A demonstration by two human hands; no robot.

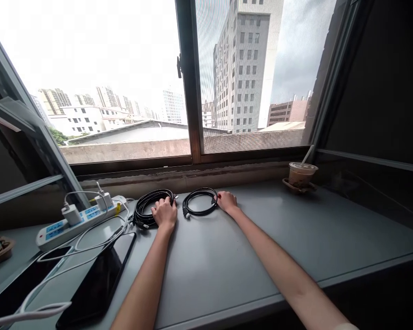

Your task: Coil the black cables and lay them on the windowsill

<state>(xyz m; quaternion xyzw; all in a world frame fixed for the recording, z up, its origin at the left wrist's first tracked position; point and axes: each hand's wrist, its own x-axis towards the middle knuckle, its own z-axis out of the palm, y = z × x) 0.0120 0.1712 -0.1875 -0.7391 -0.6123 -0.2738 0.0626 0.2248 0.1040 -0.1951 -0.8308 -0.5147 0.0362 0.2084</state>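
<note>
My left hand lies over the right side of a thick coil of black cable, its fingers curled round the strands. Plug ends of that cable stick out beside the hand and at the front of the coil. Just to the right, a smaller, thinner coil of black cable rests on the grey tabletop. My right hand pinches this small coil at its right edge, close to a connector; the fingertips are partly hidden. A second connector shows at the coil's front left.
A white power strip with chargers and white cords stands at left. Two dark-screened devices, one a black tablet, lie in front of it. An iced drink cup with a straw sits back right, below the window. Another cup is at far left.
</note>
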